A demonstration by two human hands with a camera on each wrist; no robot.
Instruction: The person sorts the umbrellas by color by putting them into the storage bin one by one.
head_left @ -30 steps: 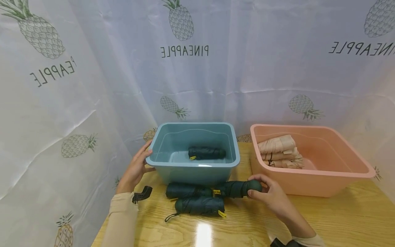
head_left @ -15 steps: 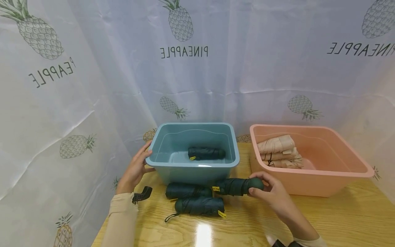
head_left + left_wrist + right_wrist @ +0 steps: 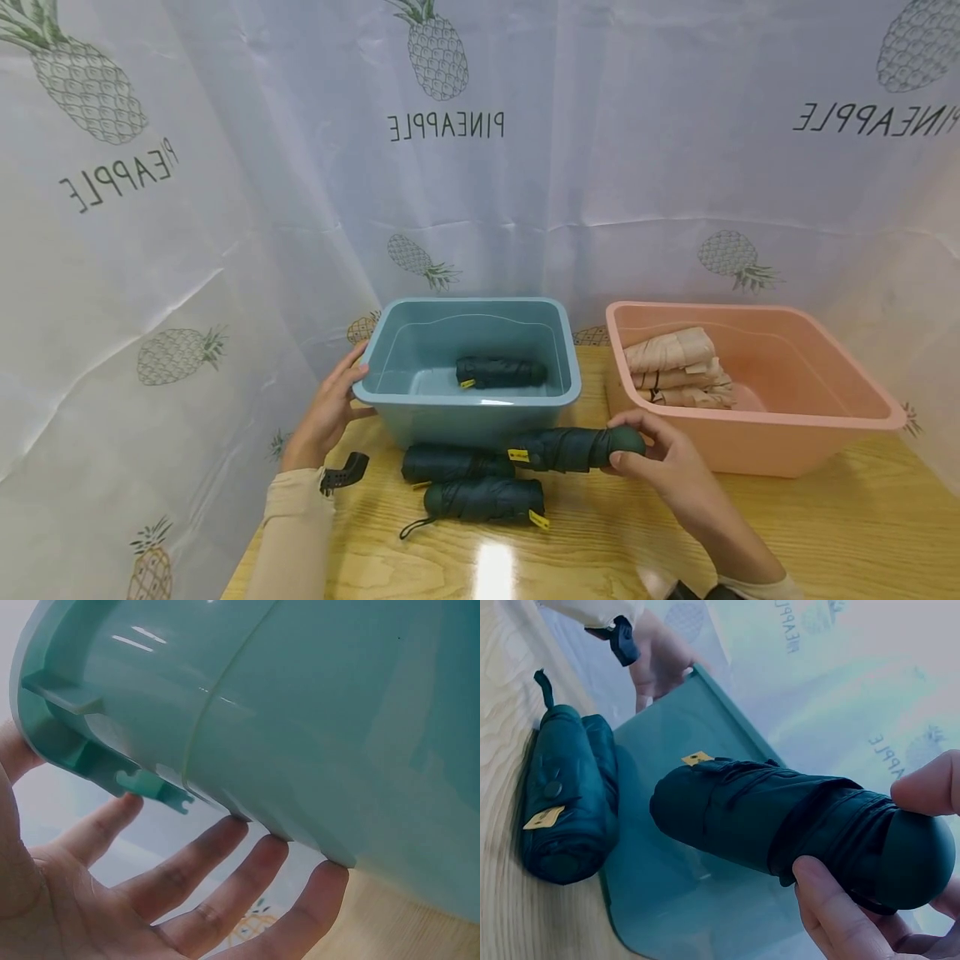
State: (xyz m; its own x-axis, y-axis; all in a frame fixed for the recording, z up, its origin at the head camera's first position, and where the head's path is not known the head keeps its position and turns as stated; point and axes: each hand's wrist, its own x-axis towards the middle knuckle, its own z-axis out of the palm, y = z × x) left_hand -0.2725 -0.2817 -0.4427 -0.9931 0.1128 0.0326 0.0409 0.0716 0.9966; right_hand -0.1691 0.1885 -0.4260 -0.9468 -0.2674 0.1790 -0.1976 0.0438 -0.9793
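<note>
My right hand [image 3: 660, 454] pinches the rounded handle end of a folded dark green umbrella [image 3: 558, 450], thumb on one side and fingers on the other. That umbrella, with its yellow tag, is held in front of the blue bin [image 3: 472, 421]. Two more folded green umbrellas lie on the table: one against the bin's foot [image 3: 453, 463], one nearer [image 3: 486, 500] with a wrist loop. Inside the bin rests another green umbrella [image 3: 501, 372]. My left hand [image 3: 330, 408] touches the bin's left side; in the left wrist view its spread fingers [image 3: 217, 915] press the outer wall.
A pink bin [image 3: 750, 437] stands at right, holding several folded beige umbrellas [image 3: 675, 362] at its left end. Behind and at the sides hangs a curtain [image 3: 525, 183] printed with pineapples. The bins stand on a wooden table [image 3: 600, 550].
The green umbrella in my right hand has risen slightly off the table, its tagged end shifting left and upward. The left hand and both bins stay put.
</note>
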